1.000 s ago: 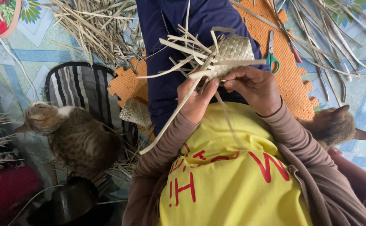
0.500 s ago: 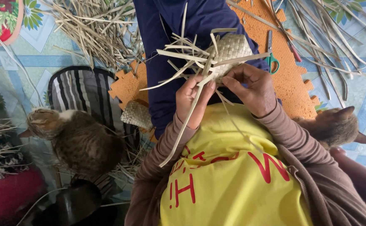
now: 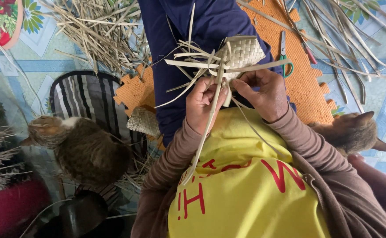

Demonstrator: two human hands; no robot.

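Half-woven palm-leaf pouch (image 3: 241, 55) held over the lap, the left hand (image 3: 204, 103) pinching one loose strip (image 3: 210, 117) and the right hand (image 3: 263, 92) closed on the pouch's lower edge (light, springy, probably easily creased material, best gripped at the tight weave rather than the stray ends).

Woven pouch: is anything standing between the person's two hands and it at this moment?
Nothing visible does. The left hand and right hand are both at the lower edge of the woven pouch, gripping its loose leaf strips. The scissors lie apart on the orange mat.
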